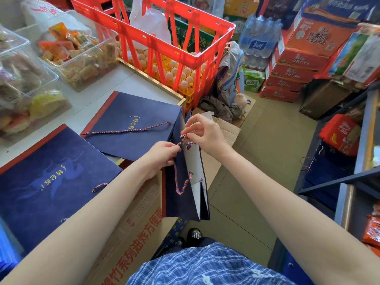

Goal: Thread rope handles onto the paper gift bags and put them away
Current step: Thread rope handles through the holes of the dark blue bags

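I see flat navy paper gift bags point(51, 177) on white counter point(115, 79) | my left hand point(162, 155) pinching multicoloured twisted rope handle point(184, 140) | upright navy bag point(185, 192) over cardboard box point(135, 219) | my right hand point(203, 132) pinching rope's knot

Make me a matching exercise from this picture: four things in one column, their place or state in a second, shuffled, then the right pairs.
Things:
1. held gift bag
2. loose rope handle
3. eggs
4. water bottles

Places or states:
A. inside the red crate
B. hanging upright between both hands
C. shrink-wrapped pack on the floor at the back
D. lying across a flat gift bag on the counter

Pairs: 1-B, 2-D, 3-A, 4-C. The left hand and the right hand pinch the rope end at the held bag's top.
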Motion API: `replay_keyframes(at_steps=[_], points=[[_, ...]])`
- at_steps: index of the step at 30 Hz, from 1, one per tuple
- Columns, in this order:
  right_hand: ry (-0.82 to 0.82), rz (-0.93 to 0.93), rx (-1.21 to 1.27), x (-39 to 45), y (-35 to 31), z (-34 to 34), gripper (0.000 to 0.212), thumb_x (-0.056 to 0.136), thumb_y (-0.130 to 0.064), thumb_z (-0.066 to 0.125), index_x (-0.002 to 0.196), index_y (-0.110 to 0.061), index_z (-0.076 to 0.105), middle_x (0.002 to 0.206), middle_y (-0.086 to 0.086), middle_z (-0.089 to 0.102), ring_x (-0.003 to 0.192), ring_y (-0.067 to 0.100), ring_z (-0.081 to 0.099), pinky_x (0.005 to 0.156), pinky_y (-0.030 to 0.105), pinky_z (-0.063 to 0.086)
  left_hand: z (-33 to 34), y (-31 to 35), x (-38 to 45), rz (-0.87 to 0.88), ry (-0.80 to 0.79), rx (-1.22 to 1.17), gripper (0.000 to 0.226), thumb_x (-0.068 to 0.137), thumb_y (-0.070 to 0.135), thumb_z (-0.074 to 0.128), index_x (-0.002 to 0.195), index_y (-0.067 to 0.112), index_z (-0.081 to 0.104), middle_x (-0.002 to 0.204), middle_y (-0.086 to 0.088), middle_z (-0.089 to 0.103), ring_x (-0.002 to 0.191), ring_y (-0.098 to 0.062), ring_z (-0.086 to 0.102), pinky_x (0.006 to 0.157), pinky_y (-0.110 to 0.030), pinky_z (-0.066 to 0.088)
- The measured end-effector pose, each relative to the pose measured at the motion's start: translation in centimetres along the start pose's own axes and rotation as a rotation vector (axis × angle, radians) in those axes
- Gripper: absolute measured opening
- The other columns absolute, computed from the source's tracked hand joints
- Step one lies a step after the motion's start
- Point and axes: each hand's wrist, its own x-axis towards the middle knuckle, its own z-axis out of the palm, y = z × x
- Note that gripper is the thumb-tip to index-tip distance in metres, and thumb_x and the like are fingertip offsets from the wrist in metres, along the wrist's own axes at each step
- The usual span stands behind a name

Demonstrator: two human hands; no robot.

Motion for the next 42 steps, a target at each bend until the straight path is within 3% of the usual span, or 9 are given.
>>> replay_keyframes(at_steps=[3,6,13,17,26,30,34,39,42], points=[[0.070,-0.007,-0.010,-0.2,0.7,-0.6,0.019,0.083,0.010,0.059,0.087,-0.008,0.056,0.081,0.008,0.067,0.071,0.004,0.068,0.071,0.018,0.055,-1.3,-0.2,0.4,0.106,0.102,0.068,0.017,0.092,0.015,0.057,0.077,0.014,0.066,0.075,-0.001,0.055,0.070,-0.011,0.044,0.059,-0.015,0.039],[0.064,-0.030,-0.169,-0.5,1.4,-0.8,0.012,0.083,0.006,0.061,0.087,-0.006,0.061,0.081,0.003,0.065,0.074,0.013,0.067,0.072,0.021,0.053,-1.9,0.2,0.7,0.128,0.160,0.134,0.010,0.087,0.021,0.065,0.091,0.013,0.070,0.068,0.003,0.054,0.061,-0.009,0.044,0.060,-0.016,0.041],[-0.264,0.047,-0.499,-1.3,2.4,0.2,0.034,0.082,-0.009,0.063,0.115,-0.017,0.062,0.110,0.003,0.063,0.083,0.017,0.061,0.082,0.030,0.048,-2.5,0.5,0.1,0.130,0.117,-0.010,0.023,0.093,0.020,0.055,0.112,0.011,0.066,0.095,0.002,0.061,0.068,-0.005,0.047,0.068,-0.014,0.050],[-0.470,0.071,-0.506,-2.0,2.8,0.3,0.057,0.080,-0.017,0.066,0.132,-0.032,0.046,0.126,-0.003,0.041,0.082,0.017,0.062,0.085,0.030,0.047,-3.8,-0.3,-0.5,0.059,-0.060,-0.315,0.020,0.096,0.021,0.049,0.103,0.015,0.068,0.108,0.001,0.060,0.092,-0.017,0.059,0.085,-0.034,0.052],[-0.616,-0.007,-0.562,-2.3,2.2,2.3,0.031,0.083,-0.021,0.066,0.113,-0.026,0.063,0.110,-0.012,0.058,0.092,0.009,0.039,0.094,0.039,0.037,-4.4,-1.0,-0.5,0.010,-0.044,-0.655,0.023,0.098,0.024,0.043,0.097,0.013,0.063,0.100,-0.003,0.068,0.091,-0.025,0.062,0.062,-0.033,0.058],[-0.610,0.004,-0.441,-1.7,0.9,2.7,0.010,0.083,-0.008,0.064,0.090,-0.010,0.071,0.079,-0.004,0.067,0.070,0.004,0.055,0.077,0.021,0.047,-3.6,0.0,-0.7,-0.017,0.071,-0.497,0.020,0.097,0.014,0.045,0.086,0.012,0.062,0.082,-0.003,0.069,0.085,-0.016,0.062,0.072,-0.031,0.053],[-0.377,0.017,-0.242,-1.4,0.3,2.5,0.010,0.085,-0.004,0.063,0.081,-0.001,0.071,0.065,0.004,0.067,0.053,-0.005,0.054,0.063,0.013,0.044,-4.2,0.7,-1.9,0.190,0.343,0.098,0.007,0.089,0.010,0.057,0.090,0.016,0.059,0.083,-0.001,0.059,0.069,-0.011,0.052,0.065,-0.024,0.040],[-0.252,0.136,0.101,-2.1,-0.7,2.7,0.007,0.082,0.003,0.064,0.088,0.002,0.068,0.071,0.007,0.067,0.061,0.005,0.062,0.069,0.015,0.049,-3.5,-0.4,-5.0,0.071,0.025,0.178,0.023,0.090,0.030,0.059,0.083,0.013,0.073,0.063,0.004,0.046,0.059,-0.009,0.040,0.060,-0.020,0.034],[-0.272,0.077,0.038,-2.5,-1.3,3.1,0.009,0.085,0.003,0.059,0.088,0.004,0.067,0.072,0.008,0.066,0.062,0.001,0.060,0.071,0.010,0.046,-3.0,-1.0,-5.1,0.015,0.094,0.176,0.028,0.094,0.029,0.052,0.085,0.014,0.074,0.060,0.004,0.042,0.055,-0.010,0.035,0.054,-0.020,0.031]])
